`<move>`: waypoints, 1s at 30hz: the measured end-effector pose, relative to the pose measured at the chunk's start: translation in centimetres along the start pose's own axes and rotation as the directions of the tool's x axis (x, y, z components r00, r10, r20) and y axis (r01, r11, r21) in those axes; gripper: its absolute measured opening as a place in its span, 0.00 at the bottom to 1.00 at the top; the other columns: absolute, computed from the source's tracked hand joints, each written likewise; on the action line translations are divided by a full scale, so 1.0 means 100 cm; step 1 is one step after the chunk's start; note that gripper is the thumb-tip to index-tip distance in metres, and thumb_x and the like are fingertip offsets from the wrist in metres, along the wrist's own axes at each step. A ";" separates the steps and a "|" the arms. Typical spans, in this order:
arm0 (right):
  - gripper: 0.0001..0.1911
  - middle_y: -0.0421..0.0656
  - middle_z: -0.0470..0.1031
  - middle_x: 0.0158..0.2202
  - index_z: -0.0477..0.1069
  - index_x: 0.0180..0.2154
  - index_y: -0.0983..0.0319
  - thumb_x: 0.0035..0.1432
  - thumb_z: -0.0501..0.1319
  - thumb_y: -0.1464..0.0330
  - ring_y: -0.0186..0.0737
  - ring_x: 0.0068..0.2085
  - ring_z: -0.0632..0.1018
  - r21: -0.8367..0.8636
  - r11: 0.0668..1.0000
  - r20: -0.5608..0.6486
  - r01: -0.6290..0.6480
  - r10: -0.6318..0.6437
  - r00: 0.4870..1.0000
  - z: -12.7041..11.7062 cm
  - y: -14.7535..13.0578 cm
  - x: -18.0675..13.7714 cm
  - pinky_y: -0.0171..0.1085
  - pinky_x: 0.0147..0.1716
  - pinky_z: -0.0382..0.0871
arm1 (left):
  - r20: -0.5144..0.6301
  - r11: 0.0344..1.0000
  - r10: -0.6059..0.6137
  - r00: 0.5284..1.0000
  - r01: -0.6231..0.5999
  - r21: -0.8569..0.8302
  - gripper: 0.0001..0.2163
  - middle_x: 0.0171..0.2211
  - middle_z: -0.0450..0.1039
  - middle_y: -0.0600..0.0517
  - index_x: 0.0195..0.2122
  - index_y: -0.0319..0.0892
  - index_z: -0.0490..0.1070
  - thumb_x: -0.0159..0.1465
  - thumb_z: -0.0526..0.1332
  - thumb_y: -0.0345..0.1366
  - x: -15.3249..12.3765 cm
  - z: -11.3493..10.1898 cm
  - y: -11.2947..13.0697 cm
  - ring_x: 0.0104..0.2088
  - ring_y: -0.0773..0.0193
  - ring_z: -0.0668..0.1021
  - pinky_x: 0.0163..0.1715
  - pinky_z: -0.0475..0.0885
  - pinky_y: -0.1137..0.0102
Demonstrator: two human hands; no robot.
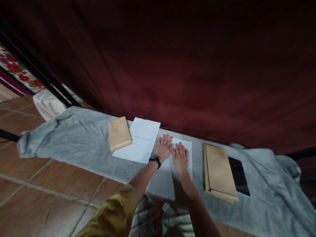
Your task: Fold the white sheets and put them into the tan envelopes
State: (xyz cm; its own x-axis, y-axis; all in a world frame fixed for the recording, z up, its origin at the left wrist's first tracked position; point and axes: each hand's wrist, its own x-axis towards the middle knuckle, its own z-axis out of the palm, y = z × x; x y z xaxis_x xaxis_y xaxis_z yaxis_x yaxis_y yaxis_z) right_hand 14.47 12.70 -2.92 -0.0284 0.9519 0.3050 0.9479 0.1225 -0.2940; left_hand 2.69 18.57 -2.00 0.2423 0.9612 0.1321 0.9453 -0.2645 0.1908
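Observation:
My left hand (163, 148), with a black band on its wrist, lies flat with fingers outstretched on a white sheet of paper (161, 184). Close beside it, my right hand (180, 158) also rests flat on the paper, palm down. The sheet reaches past both hands; whether it is one folded sheet or two I cannot tell. To the left is another white sheet (142, 140) with faint fold creases. A small stack of brown envelopes (120, 133) overlaps that sheet's left edge.
Right of my hands lies a thicker stack of brown envelopes (219, 169), partly covering a dark-screened tablet (239, 176). Grey cloth (81, 138) is spread beneath everything. A dark red curtain (172, 82) hangs behind. Brown floor tiles (49, 197) show at the lower left.

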 end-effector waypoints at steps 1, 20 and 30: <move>0.27 0.59 0.57 0.68 0.59 0.66 0.69 0.71 0.42 0.66 0.52 0.68 0.59 -0.012 1.000 -0.024 -0.019 0.019 1.000 0.002 0.002 0.001 0.57 0.65 0.50 | -0.003 1.000 -0.009 1.000 0.009 -0.002 0.25 0.71 0.49 0.46 0.70 0.43 0.54 0.73 0.44 0.41 0.001 0.000 -0.001 0.71 0.52 0.52 0.69 0.47 0.53; 0.32 0.62 0.58 0.67 0.45 0.70 0.71 0.71 0.47 0.62 0.55 0.67 0.61 -0.076 0.997 -0.196 0.016 -0.030 0.980 -0.030 -0.001 -0.129 0.56 0.62 0.60 | -0.008 1.000 -0.018 1.000 0.018 0.002 0.26 0.70 0.54 0.42 0.67 0.34 0.58 0.73 0.42 0.41 -0.003 -0.013 -0.001 0.70 0.56 0.55 0.69 0.47 0.58; 0.30 0.61 0.57 0.68 0.50 0.69 0.71 0.72 0.46 0.62 0.54 0.67 0.62 -0.068 0.998 -0.219 -0.001 -0.014 0.976 -0.029 0.001 -0.129 0.55 0.63 0.59 | -0.082 0.982 0.189 0.979 -0.189 0.002 0.24 0.69 0.56 0.43 0.66 0.39 0.60 0.74 0.44 0.43 -0.116 -0.012 0.027 0.69 0.55 0.58 0.67 0.56 0.54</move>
State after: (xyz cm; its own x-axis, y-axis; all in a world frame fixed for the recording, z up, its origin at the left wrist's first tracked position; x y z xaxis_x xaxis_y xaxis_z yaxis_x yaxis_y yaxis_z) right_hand 15.90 -0.34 -4.24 0.0282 0.8656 0.4999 0.9673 0.1026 -0.2321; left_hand 2.17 6.65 -1.87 0.3978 0.8842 0.2447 0.8828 -0.4416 0.1604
